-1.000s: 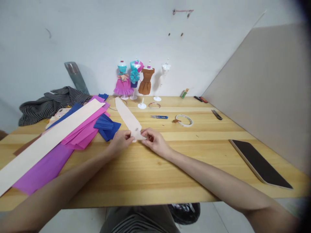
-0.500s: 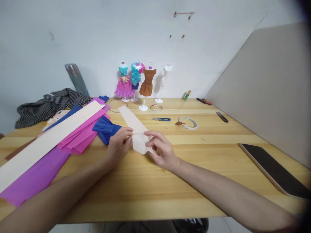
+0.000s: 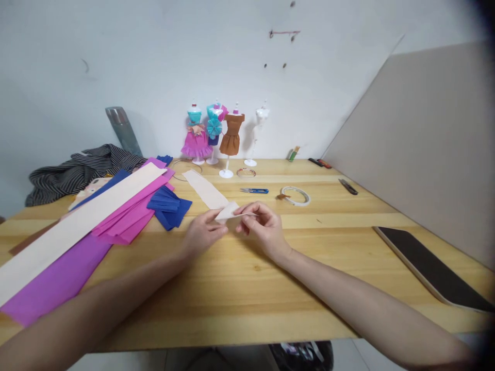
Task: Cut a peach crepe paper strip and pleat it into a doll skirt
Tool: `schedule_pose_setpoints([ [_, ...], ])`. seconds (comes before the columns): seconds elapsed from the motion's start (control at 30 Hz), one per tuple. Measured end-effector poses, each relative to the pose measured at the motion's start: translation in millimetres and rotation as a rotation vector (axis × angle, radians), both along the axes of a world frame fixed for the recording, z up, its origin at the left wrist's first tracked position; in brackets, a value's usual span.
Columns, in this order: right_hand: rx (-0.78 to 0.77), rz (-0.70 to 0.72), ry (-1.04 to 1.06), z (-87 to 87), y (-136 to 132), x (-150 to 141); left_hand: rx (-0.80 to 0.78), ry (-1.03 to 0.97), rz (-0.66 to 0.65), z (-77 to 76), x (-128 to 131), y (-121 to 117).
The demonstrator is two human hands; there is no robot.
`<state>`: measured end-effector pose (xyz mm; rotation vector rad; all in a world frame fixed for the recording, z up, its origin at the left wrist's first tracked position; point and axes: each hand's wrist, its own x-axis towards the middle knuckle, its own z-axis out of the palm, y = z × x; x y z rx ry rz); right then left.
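A pale pink strip of crepe paper (image 3: 207,189) runs from the middle of the table toward me, its near end lifted and bent over. My left hand (image 3: 203,232) is closed on the left side of that end, thumb and fingers pinching it. On the other side my right hand (image 3: 263,226) pinches the paper's right edge between thumb and fingertips. Folded blue crepe paper (image 3: 170,206) lies just left of my left hand. Beyond my hands rest blue thread snips (image 3: 255,190) and a roll of white tape (image 3: 296,196) with a brown scrap on it.
Small dress forms in paper outfits, including a brown dress (image 3: 232,134), stand by the wall beside a bare white form (image 3: 262,116). Layered crepe paper (image 3: 77,232), a striped cloth (image 3: 85,165) and a bottle (image 3: 124,131) are at left. A dark tablet-like slab (image 3: 429,263) lies right.
The near end of the pale strip has been raised and folded over between my hands. My left hand has shifted slightly right, and both hands now pinch the lifted paper. The view has tilted slightly.
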<state>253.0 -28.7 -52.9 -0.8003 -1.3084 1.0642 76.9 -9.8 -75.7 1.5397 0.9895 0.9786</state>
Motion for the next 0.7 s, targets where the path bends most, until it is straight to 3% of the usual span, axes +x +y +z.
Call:
schedule_pose_setpoints([
  [0.07, 0.047, -0.008, -0.019, -0.6, 1.0, 1.4, 0.145, 0.066, -0.002, -5.8, -3.4, 16.9],
  [0.1, 0.067, -0.013, -0.04, -1.6, 2.5, 2.2, 0.268, 0.12, 0.065, -6.7, -6.5, 26.8],
  [0.17, 0.09, -0.02, -0.108, -6.5, 7.8, 3.8, 0.371, 0.155, 0.123, -5.2, -14.6, 48.0],
  [0.27, 0.121, -0.035, -0.304, -20.2, 20.2, 6.1, 0.72, 0.514, -0.018, 1.0, -26.0, 77.2],
  [0.37, 0.13, -0.041, -0.511, -33.9, 31.5, 8.3, 0.731, 0.683, -0.022, 7.0, -30.1, 88.9],
  [0.5, 0.055, -0.046, -0.494, -38.5, 36.7, 9.4, 0.649, 0.644, 0.144, 18.6, -24.1, 63.2],
  [0.57, -0.003, -0.044, -0.422, -36.7, 37.1, 9.4, 0.586, 0.603, 0.056, 24.7, -19.3, 40.8],
  [0.7, -0.089, -0.012, -0.326, -33.4, 37.4, 10.3, 0.701, 0.602, -0.025, 26.3, -10.8, 10.8],
])
